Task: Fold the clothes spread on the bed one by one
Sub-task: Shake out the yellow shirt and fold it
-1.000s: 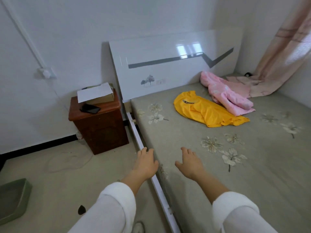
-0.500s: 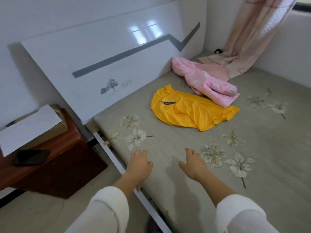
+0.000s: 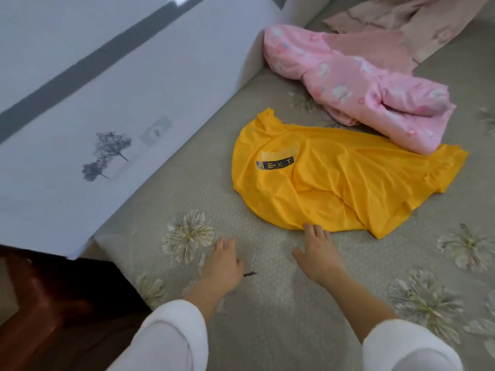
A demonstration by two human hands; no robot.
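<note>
Here, the yellow shirt (image 3: 334, 180) lies crumpled and loosely spread on the bed (image 3: 267, 325) near the headboard (image 3: 107, 89). A dark label reading "NEXT" faces up at its collar end, and its far edge sits under the bunched pink garment (image 3: 356, 87). The right hand (image 3: 318, 253) has its grip spread, fingertips at the shirt's near hem. The left hand (image 3: 222, 266), grip likewise spread and empty, is over the bedcover beside it. Half a second ago both hands were well short of the shirt, which has not moved.
</note>
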